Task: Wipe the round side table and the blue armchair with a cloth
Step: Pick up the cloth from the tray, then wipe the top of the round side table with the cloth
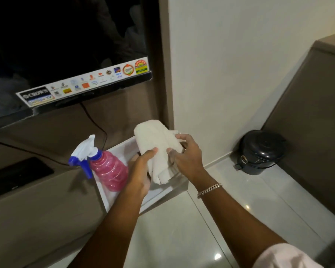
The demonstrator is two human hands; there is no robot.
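Both hands hold the cloth (159, 151); the left hand (141, 171) pinches its side, the right hand (190, 157) grips its top, above a white tray (122, 149); the cloth might knock the spray bottle (106, 169) left of the hands; shiny floor (182, 229), bin (261, 151) to the right; no table or chair seen.

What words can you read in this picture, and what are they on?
"CROWN" on the white sticker at the bottom edge of the TV.
A second line below it on the same sticker ends in "TV"; the rest is too blurred.
The row of small logo stickers along the TV's edge: too small to read.
The round stickers at the TV's corner: blurred.
No text shows on the spray bottle, cloth or bin.
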